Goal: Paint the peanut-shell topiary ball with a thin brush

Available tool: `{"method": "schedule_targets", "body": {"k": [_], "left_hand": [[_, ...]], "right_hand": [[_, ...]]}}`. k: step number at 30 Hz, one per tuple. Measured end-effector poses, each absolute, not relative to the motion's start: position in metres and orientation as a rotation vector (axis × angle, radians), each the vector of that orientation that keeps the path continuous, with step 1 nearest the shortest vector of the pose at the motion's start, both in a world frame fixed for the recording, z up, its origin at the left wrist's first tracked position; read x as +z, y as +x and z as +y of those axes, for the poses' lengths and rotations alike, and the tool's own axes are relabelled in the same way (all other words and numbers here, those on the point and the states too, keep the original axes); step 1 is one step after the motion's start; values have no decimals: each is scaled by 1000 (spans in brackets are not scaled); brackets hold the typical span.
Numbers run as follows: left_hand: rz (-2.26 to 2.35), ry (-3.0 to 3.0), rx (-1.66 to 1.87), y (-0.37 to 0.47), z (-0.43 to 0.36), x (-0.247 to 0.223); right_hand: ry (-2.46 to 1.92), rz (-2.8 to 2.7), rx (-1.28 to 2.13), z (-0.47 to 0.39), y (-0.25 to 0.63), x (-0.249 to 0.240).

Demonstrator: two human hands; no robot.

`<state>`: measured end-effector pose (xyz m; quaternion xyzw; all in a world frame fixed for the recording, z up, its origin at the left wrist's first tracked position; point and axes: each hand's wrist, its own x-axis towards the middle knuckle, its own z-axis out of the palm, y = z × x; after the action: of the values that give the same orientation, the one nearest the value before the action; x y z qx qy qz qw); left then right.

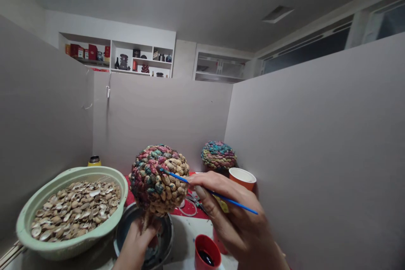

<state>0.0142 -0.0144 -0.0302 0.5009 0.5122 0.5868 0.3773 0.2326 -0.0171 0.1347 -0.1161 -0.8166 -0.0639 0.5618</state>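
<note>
My left hand (139,238) is wrapped round the stem under a ball covered in peanuts (160,179), holding it upright over a dark metal bowl (171,234). The ball's left and upper parts are painted red, green and purple; its right side is bare tan. Between the fingers and thumb of my right hand (229,213) is a thin blue paintbrush (177,176), its tip at the painted edge of the ball. Below that hand stands a red cup (207,251) with dark liquid inside.
A pale green basin (23,223) full of shells stands at the left. Behind are a second painted ball (218,155), an orange cup with a white inside (242,176) and a yellow bottle (94,161). Scissors (194,199) lie on a red cloth. Grey partitions (161,114) enclose the table.
</note>
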Motion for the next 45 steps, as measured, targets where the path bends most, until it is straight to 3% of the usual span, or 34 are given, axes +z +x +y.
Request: {"method": "schedule_targets", "body": {"k": [45], "left_hand": [[1387, 1244, 1491, 18, -23, -22]], "right_hand": [[-229, -1965, -158, -18, 233, 136]]}}
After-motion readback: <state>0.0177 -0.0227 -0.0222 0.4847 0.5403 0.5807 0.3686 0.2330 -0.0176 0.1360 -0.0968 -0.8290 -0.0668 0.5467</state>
